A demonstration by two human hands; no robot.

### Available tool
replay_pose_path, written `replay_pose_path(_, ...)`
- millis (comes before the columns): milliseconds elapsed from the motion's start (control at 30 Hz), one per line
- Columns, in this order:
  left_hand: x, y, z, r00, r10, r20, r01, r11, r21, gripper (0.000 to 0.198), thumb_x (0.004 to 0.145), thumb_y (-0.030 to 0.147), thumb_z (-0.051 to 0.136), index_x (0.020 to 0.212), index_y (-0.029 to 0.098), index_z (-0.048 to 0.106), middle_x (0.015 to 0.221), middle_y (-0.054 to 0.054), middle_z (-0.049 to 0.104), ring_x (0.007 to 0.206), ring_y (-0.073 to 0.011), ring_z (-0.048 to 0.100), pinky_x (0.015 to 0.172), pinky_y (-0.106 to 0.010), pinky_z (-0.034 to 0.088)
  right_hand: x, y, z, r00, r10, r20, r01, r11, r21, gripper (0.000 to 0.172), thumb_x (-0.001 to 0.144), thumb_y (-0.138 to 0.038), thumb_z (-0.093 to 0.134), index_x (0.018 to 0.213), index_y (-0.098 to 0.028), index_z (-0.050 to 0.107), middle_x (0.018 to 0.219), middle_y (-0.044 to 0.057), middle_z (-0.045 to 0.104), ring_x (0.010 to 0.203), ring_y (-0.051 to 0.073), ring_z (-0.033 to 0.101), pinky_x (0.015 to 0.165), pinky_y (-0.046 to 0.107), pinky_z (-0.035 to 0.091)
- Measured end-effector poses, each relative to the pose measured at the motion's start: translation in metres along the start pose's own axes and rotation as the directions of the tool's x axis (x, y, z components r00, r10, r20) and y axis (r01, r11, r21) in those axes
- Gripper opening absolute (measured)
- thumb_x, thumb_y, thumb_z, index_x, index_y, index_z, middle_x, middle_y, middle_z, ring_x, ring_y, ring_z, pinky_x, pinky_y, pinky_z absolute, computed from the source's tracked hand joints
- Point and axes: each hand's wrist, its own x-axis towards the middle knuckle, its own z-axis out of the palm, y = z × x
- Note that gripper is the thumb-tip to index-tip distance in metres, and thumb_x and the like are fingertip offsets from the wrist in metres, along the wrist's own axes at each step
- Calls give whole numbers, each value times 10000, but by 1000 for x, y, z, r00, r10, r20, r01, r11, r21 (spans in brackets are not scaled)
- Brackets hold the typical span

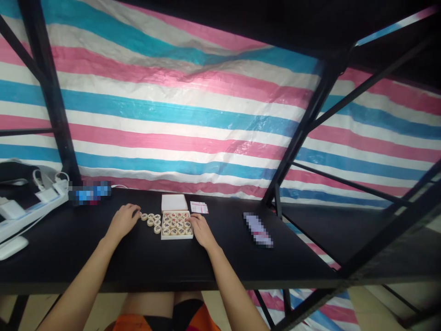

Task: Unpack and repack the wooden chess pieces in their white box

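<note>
A shallow white box (177, 237) holds Chinese chess pieces (173, 225) laid in rows, marked in red and black characters. Left of it, several loose chess pieces (150, 222) lie on the black table. My left hand (124, 219) rests at the left end of these pieces, fingers apart and fingertips beside the nearest one. At the box's right side is my right hand (203, 230), fingers stretched over the rim and fingertips at the pieces near the back right corner. Whether they press on a piece is too small to tell.
Behind the box lies its white lid (174, 202), with a small pink-and-white card (199, 207) alongside. A blurred phone-shaped object (257, 230) lies to the right. A power strip (37, 207) with plugs is at the left. Black metal posts (296, 142) frame the table (138, 266).
</note>
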Motion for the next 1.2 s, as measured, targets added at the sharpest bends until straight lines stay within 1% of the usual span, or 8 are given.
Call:
replay_pose_path(100, -7, -12, 4, 997, -72, 23, 71, 997, 15, 373, 892, 383, 378, 1019, 209, 682, 1060, -107, 657, 955, -294, 596, 831, -391, 450, 0, 0, 0, 1000, -3, 1, 3, 1000, -2, 445, 937, -326, 302, 1057, -199, 711, 1196, 77, 569, 1129, 216, 479, 1026, 318, 312)
replay_pose_path(200, -10, -10, 9, 996, -78, 39, 78, 997, 13, 355, 878, 432, 408, 991, 237, 683, 1032, -78, 674, 949, -288, 598, 801, -367, 454, 0, 1, 1, 1000, -6, -2, 6, 1000, -6, 450, 939, -329, 301, 1021, -192, 722, 1188, 84, 575, 1121, 224, 485, 1013, 324, 325)
replay_pose_path(467, -12, -6, 5, 996, -85, 5, 85, 996, -32, 281, 859, 367, 436, 906, 199, 657, 929, -90, 706, 897, -291, 614, 745, -350, 454, 0, 3, 3, 999, -39, -32, 39, 999, -10, 437, 959, -338, 291, 968, -208, 708, 1086, 82, 603, 1049, 215, 525, 971, 333, 363)
replay_pose_path(567, -9, 10, -1, 999, -33, -19, 31, 995, -99, 336, 885, 409, 405, 975, 204, 655, 987, -73, 703, 930, -259, 614, 802, -327, 451, 1, 5, 4, 996, -63, -58, 62, 998, -10, 422, 970, -354, 282, 983, -214, 680, 1055, 83, 612, 1037, 217, 531, 974, 349, 371)
replay_pose_path(667, -2, 41, 0, 995, 102, 17, -97, 980, -174, 350, 889, 444, 422, 1028, 233, 663, 970, -33, 710, 918, -204, 625, 797, -262, 457, 2, 7, 5, 994, -87, -71, 86, 996, -14, 404, 973, -347, 283, 974, -219, 666, 1033, 84, 621, 1033, 222, 535, 972, 364, 377)
replay_pose_path(833, 16, 89, 11, 954, 270, 133, -243, 952, -188, 197, 804, 353, 570, 864, 250, 727, 830, -25, 723, 842, -207, 648, 760, -260, 443, 3, 9, 5, 992, -96, -79, 94, 995, -19, 383, 968, -344, 302, 954, -211, 661, 1005, 84, 627, 1015, 222, 552, 952, 355, 391)
replay_pose_path(933, 24, 97, 19, 943, 290, 165, -264, 951, -163, 180, 803, 316, 571, 829, 246, 734, 821, -41, 731, 874, -219, 646, 800, -276, 425, 3, 9, 5, 993, -98, -69, 97, 995, -25, 379, 968, -345, 301, 947, -215, 657, 998, 75, 629, 1016, 216, 548, 946, 340, 388)
replay_pose_path(1200, 28, 95, 27, 940, 271, 209, -252, 961, -112, 208, 832, 271, 528, 832, 251, 735, 800, -36, 739, 839, -196, 652, 795, -261, 406, 2, 4, 3, 995, -88, -48, 87, 996, -26, 397, 970, -359, 302, 918, -219, 670, 992, 63, 641, 1019, 201, 543, 945, 305, 364)
